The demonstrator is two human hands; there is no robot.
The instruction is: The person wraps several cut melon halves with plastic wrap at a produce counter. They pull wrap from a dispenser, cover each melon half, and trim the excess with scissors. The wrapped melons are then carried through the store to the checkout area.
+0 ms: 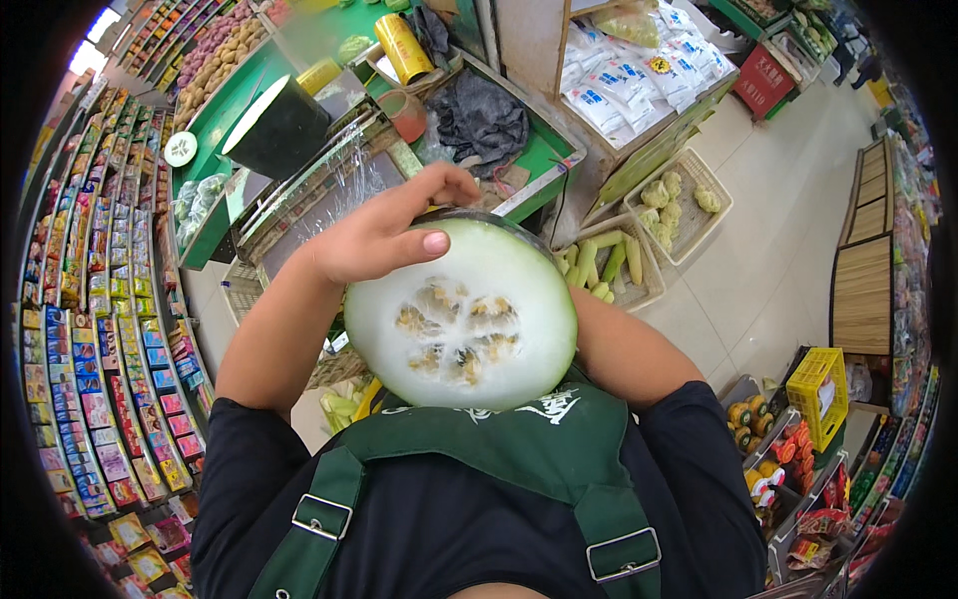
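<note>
A large cut winter melon (524, 262) is held up against my green apron (479, 442). Its pale cut face is towards me, with seeds in the core and a strip of dark rind along the far edge. My left hand (397, 224) lies over its upper left edge, thumb across the cut face and fingers bent beyond the rim. Whether those fingers press on the rind is unclear. My right forearm (629, 344) passes behind the melon's right side, which hides my right hand.
Ahead stands a green counter with a tray (542, 176) holding dark cloth, beside clear plastic film (348, 180) and another winter melon piece (281, 127). Crates of vegetables (636, 299) sit on the floor at right. Snack shelves (112, 299) line the left; bagged goods (636, 82) stand ahead right.
</note>
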